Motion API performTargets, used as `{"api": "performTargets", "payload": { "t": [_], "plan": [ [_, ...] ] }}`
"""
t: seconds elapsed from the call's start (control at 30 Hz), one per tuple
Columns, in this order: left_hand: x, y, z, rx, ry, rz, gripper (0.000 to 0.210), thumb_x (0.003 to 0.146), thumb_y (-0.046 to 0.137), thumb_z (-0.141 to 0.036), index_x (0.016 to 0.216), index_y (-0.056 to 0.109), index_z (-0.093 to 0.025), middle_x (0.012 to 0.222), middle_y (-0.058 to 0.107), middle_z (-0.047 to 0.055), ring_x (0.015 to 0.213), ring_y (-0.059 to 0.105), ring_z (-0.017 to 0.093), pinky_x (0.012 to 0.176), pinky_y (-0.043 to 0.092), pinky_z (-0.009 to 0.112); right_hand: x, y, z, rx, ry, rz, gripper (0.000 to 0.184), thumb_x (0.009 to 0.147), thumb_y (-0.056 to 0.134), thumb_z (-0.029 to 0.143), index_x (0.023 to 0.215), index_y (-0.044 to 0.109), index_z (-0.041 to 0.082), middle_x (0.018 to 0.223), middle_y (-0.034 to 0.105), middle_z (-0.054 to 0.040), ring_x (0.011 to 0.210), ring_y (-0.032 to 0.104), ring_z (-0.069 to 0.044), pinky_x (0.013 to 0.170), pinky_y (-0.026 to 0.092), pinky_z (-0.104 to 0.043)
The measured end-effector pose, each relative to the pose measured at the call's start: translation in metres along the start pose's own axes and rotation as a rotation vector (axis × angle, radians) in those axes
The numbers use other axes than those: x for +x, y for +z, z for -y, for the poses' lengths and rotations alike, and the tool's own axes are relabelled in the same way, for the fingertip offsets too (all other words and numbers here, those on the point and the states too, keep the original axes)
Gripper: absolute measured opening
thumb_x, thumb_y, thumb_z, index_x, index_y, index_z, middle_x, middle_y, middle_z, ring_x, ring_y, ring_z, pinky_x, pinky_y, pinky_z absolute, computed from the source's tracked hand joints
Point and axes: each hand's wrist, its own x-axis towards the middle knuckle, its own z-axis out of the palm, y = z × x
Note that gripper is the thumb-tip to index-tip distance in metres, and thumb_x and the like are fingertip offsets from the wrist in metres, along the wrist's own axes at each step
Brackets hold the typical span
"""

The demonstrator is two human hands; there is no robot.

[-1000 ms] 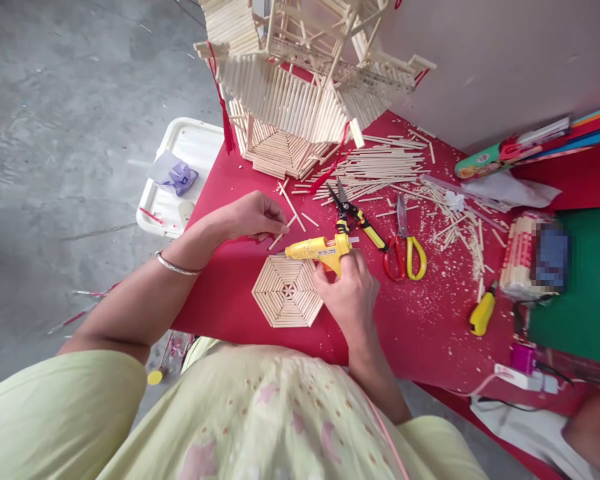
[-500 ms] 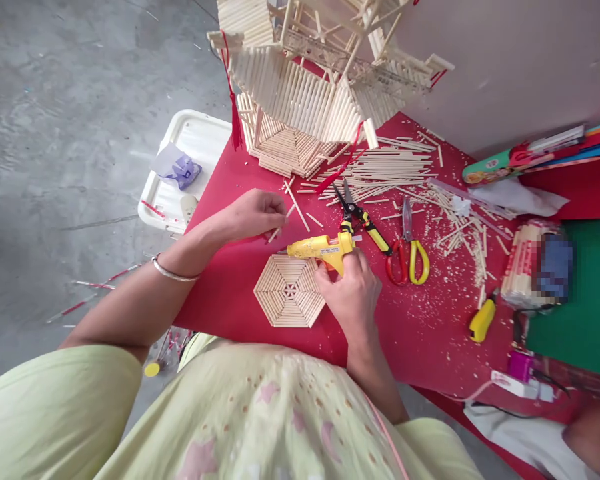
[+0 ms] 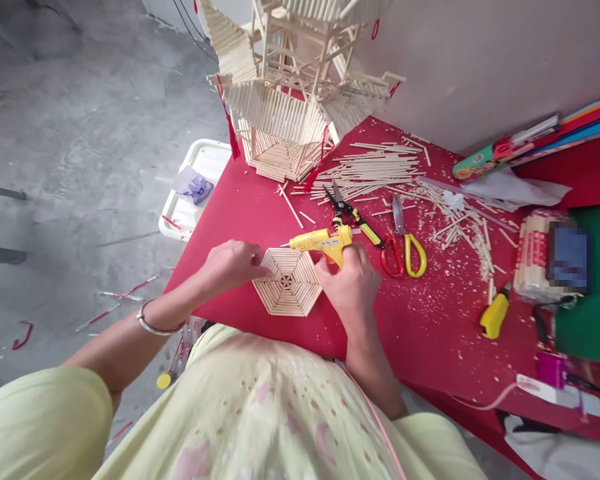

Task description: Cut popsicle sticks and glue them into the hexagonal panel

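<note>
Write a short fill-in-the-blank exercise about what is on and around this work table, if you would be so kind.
1. The right hand holds a glue gun whose body is ____.
2. The flat stick panel on the table has ____ sides.
3. The scissors have one yellow handle and one ____ handle.
4. The arm wearing a bracelet is the person's ____ one.

Missing words: yellow; six; red; left.

There is one glue gun [image 3: 313, 241], one stick pagoda [image 3: 275, 112].
</note>
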Motion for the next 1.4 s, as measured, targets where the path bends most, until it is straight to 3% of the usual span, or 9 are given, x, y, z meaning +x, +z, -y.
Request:
{"api": "performTargets", "payload": {
  "t": [0.2, 0.3, 0.47, 0.6, 0.87, 1.0, 1.1, 1.2, 1.4],
  "plan": [
    [-0.008, 0.005, -0.011, -0.42, 0.145, 0.07, 0.036, 0.078, 0.077, -0.045, 0.073, 0.051, -0.021, 0.067, 0.049, -0.004, 0.059, 0.043, 0.011, 0.055, 0.032, 0.024, -0.004, -0.028, -0.008, 0.051, 0.006, -0.109, 0.016, 0.085, 0.062, 0.033, 0.093, 0.063, 0.02, 0.088, 0.069, -0.0068, 0.075, 0.064, -0.022, 0.061, 0.044, -0.032],
    [-0.02, -0.001, -0.025, -0.533, 0.263, -0.047, 0.033, 0.079, 0.078, -0.039, 0.076, 0.051, -0.021, 0.067, 0.045, -0.006, 0.057, 0.038, 0.008, 0.052, 0.032, 0.022, -0.007, -0.051, -0.014, 0.083, 0.018, -0.213, 0.017, 0.084, 0.062, 0.034, 0.094, 0.062, 0.021, 0.085, 0.069, -0.0053, 0.073, 0.064, -0.022, 0.063, 0.047, -0.032],
    [-0.043, 0.002, -0.047, -0.321, 0.444, -0.428, 0.017, 0.089, 0.073, -0.033, 0.1, 0.069, -0.021, 0.079, 0.071, 0.0, 0.053, 0.042, 0.008, 0.054, 0.038, 0.023, -0.01, -0.08, -0.017, 0.083, 0.041, -0.3, 0.016, 0.084, 0.061, 0.036, 0.093, 0.061, 0.023, 0.082, 0.067, -0.0043, 0.071, 0.064, -0.022, 0.063, 0.049, -0.033],
    [-0.046, 0.009, -0.05, -0.103, 0.642, -0.628, 0.01, 0.093, 0.07, -0.031, 0.098, 0.074, -0.023, 0.073, 0.073, 0.003, 0.056, 0.055, 0.011, 0.061, 0.046, 0.025, -0.012, -0.087, -0.017, 0.088, 0.044, -0.317, 0.015, 0.083, 0.062, 0.034, 0.094, 0.061, 0.023, 0.081, 0.065, -0.0032, 0.068, 0.062, -0.021, 0.062, 0.049, -0.033],
    [-0.045, 0.015, -0.044, -0.051, 0.767, -0.735, 0.012, 0.091, 0.072, -0.022, 0.102, 0.076, -0.023, 0.072, 0.073, 0.004, 0.059, 0.06, 0.014, 0.065, 0.049, 0.027, -0.016, -0.091, -0.016, 0.08, 0.001, -0.338, 0.015, 0.084, 0.063, 0.034, 0.093, 0.059, 0.023, 0.085, 0.069, -0.0051, 0.072, 0.064, -0.022, 0.062, 0.048, -0.033],
    [-0.051, 0.013, -0.051, -0.199, 0.619, -0.74, 0.008, 0.089, 0.075, -0.029, 0.093, 0.076, -0.022, 0.067, 0.068, 0.002, 0.058, 0.057, 0.013, 0.063, 0.048, 0.026, -0.017, -0.093, -0.018, 0.101, 0.003, -0.375, 0.015, 0.084, 0.063, 0.034, 0.094, 0.059, 0.023, 0.083, 0.067, -0.004, 0.07, 0.063, -0.022, 0.062, 0.048, -0.033],
    [-0.048, 0.013, -0.055, -0.514, 0.351, -0.608, 0.024, 0.085, 0.079, -0.042, 0.094, 0.074, -0.02, 0.076, 0.071, 0.003, 0.06, 0.056, 0.012, 0.058, 0.046, 0.025, -0.016, -0.094, -0.021, 0.098, 0.045, -0.388, 0.014, 0.084, 0.062, 0.035, 0.092, 0.059, 0.023, 0.078, 0.064, -0.0024, 0.067, 0.061, -0.021, 0.059, 0.046, -0.033],
    [-0.035, 0.016, -0.047, -0.826, 0.154, -0.258, 0.044, 0.072, 0.088, -0.05, 0.094, 0.069, -0.017, 0.083, 0.073, 0.006, 0.059, 0.057, 0.012, 0.049, 0.041, 0.023, -0.015, -0.09, -0.025, 0.083, 0.062, -0.359, 0.017, 0.084, 0.062, 0.036, 0.094, 0.06, 0.022, 0.08, 0.066, -0.004, 0.07, 0.062, -0.022, 0.059, 0.046, -0.033],
    [-0.019, 0.025, -0.015, -0.841, -0.047, 0.007, 0.047, 0.064, 0.091, -0.05, 0.087, 0.067, -0.017, 0.061, 0.064, -0.001, 0.041, 0.041, 0.007, 0.04, 0.028, 0.022, -0.018, -0.058, -0.026, -0.015, 0.115, -0.191, 0.02, 0.085, 0.061, 0.034, 0.097, 0.064, 0.019, 0.09, 0.069, -0.0083, 0.077, 0.063, -0.024, 0.06, 0.043, -0.033]
  ]
}}
